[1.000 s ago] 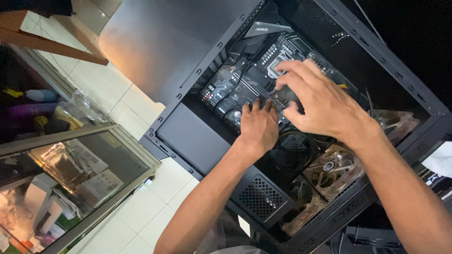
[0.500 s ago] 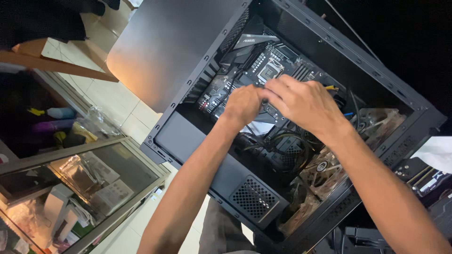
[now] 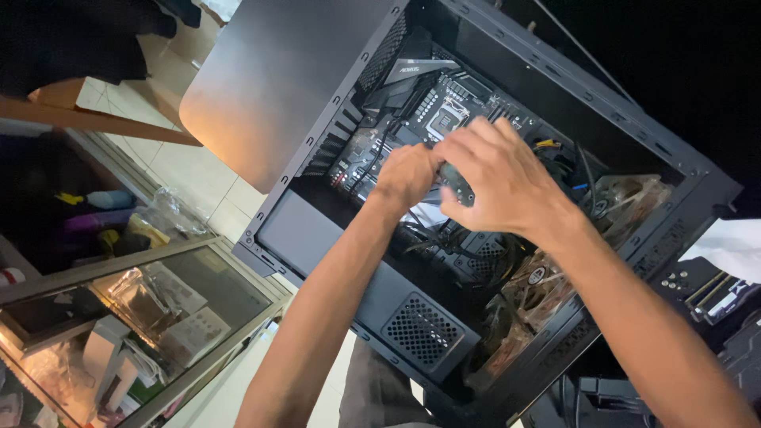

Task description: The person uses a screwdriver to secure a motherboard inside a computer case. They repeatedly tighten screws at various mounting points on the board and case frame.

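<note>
Forearms reach from the bottom of the view into the open black computer case (image 3: 444,333), which lies tilted over the tiled floor (image 3: 198,178). Nearest, a perforated vent (image 3: 420,329) sits on the case's lower cover, and to the right clear fans (image 3: 539,285) lie among dark cables (image 3: 468,242). Higher up, the left hand (image 3: 406,176) is curled into a loose fist, its knuckles pressed against the other hand; what its fingers pinch I cannot tell. The right hand (image 3: 503,186) has its grip pressed together around a small dark part (image 3: 457,181), held just above the motherboard (image 3: 412,119), near the middle of the case. This part looks small, light and stiff, probably fragile, so I judge it is best held by its edges, gently. Beyond the hands the processor socket (image 3: 444,119) shows. At far left stands a glass cabinet (image 3: 158,317).
</note>
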